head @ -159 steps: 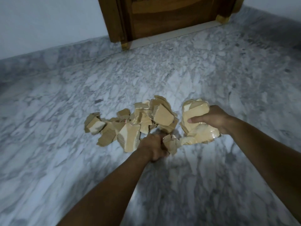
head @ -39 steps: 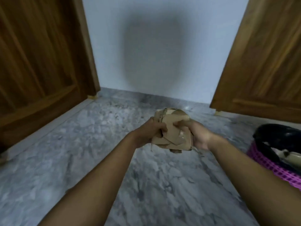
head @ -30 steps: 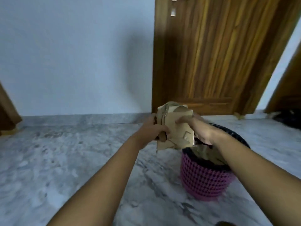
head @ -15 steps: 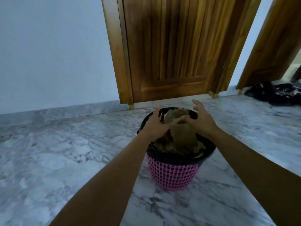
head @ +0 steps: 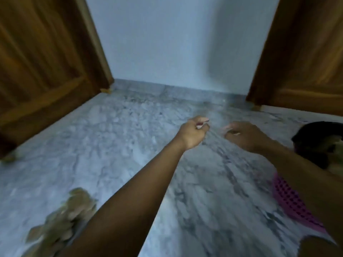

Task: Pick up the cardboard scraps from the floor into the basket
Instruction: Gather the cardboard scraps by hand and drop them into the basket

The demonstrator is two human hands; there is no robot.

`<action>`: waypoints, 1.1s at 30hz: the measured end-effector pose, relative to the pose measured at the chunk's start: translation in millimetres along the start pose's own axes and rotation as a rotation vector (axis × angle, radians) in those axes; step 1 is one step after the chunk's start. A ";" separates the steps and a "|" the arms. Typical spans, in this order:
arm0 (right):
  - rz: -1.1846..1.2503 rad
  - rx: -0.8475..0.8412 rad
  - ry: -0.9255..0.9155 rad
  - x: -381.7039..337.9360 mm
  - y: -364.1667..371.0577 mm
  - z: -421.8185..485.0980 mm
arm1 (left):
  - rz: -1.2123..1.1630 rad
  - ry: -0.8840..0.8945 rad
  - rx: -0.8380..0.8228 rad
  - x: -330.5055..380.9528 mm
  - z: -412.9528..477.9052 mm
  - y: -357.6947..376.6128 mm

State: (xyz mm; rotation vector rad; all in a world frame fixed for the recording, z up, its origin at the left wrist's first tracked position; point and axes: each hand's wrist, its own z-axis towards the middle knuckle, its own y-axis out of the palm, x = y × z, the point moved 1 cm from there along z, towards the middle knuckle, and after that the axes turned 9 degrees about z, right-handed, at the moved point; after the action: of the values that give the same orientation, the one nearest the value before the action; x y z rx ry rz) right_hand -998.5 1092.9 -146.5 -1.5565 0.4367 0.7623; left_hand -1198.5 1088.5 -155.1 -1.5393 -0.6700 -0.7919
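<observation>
Head: left hand (head: 192, 135), right hand (head: 245, 137), bundle gone

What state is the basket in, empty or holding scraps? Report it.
Not empty: tan scraps show inside the black liner of the pink basket. How full: cannot tell, it is blurred.

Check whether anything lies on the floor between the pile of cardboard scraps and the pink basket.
Nothing visible does. Only bare marble floor lies between the cardboard scraps at lower left and the basket at the right edge. The left forearm crosses above that stretch and hides part of it.
</observation>
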 end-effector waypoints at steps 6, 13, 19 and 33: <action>0.023 -0.439 -0.168 -154.2 227.0 -2.6 | 0.087 -0.339 0.075 -198.5 -141.1 -186.4; -0.170 -0.834 -0.286 -258.7 412.8 -71.0 | -0.041 -0.673 0.153 -360.0 -325.9 -283.7; -0.319 -0.995 -0.434 -303.7 520.2 -100.5 | 0.075 -0.864 0.118 -450.5 -414.2 -301.8; -0.775 -0.794 -1.117 -281.7 702.2 -108.6 | 0.450 -1.152 0.247 -608.3 -471.5 -212.0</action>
State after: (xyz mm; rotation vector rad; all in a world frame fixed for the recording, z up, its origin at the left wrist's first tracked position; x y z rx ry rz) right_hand -1648.4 842.3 -461.2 -1.5156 -1.3484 1.0704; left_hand -1782.0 660.3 -492.0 -1.7387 -1.1134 0.5893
